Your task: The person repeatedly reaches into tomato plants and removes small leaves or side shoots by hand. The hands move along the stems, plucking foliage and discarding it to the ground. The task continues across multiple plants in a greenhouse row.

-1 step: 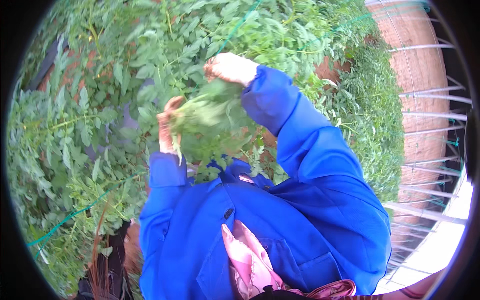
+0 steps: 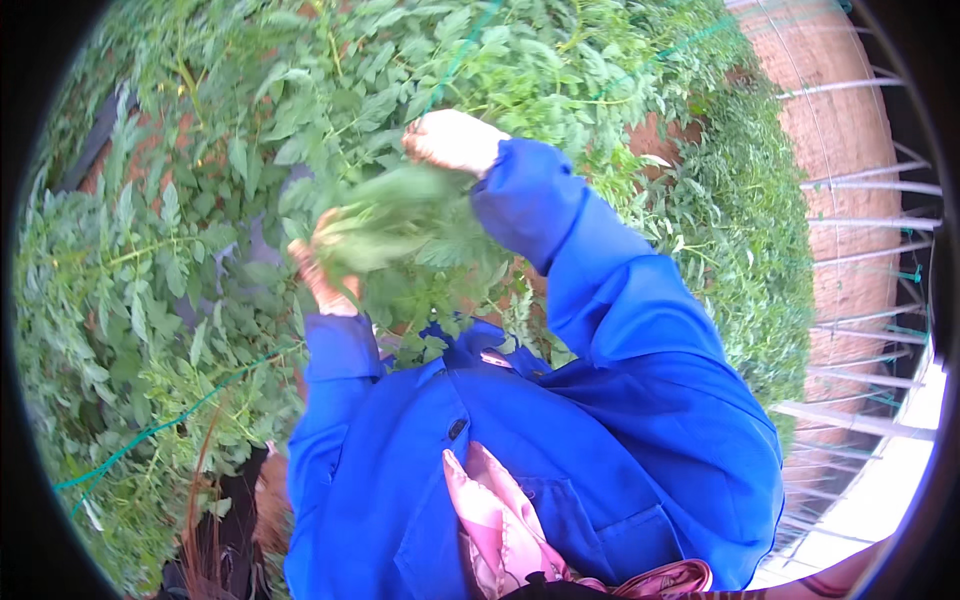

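My left hand (image 2: 325, 275) is closed round a leafy tomato shoot (image 2: 400, 225), whose leaves are smeared by motion. Its fingers curl about the base of the bunch, at the shoot's left end. Higher and to the right, my right hand (image 2: 452, 140) makes a fist with the knuckles up. A length of green twine (image 2: 460, 62) runs down from the top edge into this fist, and the shoot's upper leaves hang just below it. What lies inside the right fingers is hidden. Both sleeves are blue.
Dense tomato plants (image 2: 130, 260) surround my hands. Another green twine (image 2: 180, 418) crosses low on the left. To the right stand a tan earthen wall (image 2: 840, 130) and white metal bars (image 2: 870, 425). A dark-clad person (image 2: 238, 510) shows in part at the lower left.
My left hand has shifted a little left and down, its fingers wrapped further round the shoot, which swings with it. My right hand has moved slightly left and stays closed.
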Action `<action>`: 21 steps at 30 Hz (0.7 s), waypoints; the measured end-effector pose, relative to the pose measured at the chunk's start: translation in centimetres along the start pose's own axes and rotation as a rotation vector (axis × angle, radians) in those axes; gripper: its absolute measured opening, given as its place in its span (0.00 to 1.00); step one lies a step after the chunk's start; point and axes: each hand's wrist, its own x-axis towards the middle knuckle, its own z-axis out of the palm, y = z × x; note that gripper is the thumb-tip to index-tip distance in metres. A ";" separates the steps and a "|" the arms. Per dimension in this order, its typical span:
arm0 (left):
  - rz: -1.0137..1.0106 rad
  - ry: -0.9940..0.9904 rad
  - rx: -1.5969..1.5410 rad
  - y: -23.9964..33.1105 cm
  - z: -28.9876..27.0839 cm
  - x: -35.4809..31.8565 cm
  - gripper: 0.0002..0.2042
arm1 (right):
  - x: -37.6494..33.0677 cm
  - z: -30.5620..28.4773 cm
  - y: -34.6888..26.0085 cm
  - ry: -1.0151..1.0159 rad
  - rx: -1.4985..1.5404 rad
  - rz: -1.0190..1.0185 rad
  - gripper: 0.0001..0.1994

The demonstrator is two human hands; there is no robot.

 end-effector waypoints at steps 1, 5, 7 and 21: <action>0.027 0.118 -0.403 -0.9 -4.9 0.6 0.31 | -0.9 1.0 1.5 0.169 -0.165 -0.202 0.17; 0.210 0.226 -0.265 -3.1 -10.6 -2.1 0.26 | -4.8 1.8 -5.1 0.234 -0.044 0.106 0.25; 0.168 0.373 -0.005 -3.8 -9.2 -3.7 0.23 | -8.0 4.0 -2.7 0.639 -0.293 -0.239 0.28; 0.186 0.522 0.729 -24.0 6.8 -10.2 0.21 | -46.2 25.3 35.0 0.026 0.633 0.372 0.17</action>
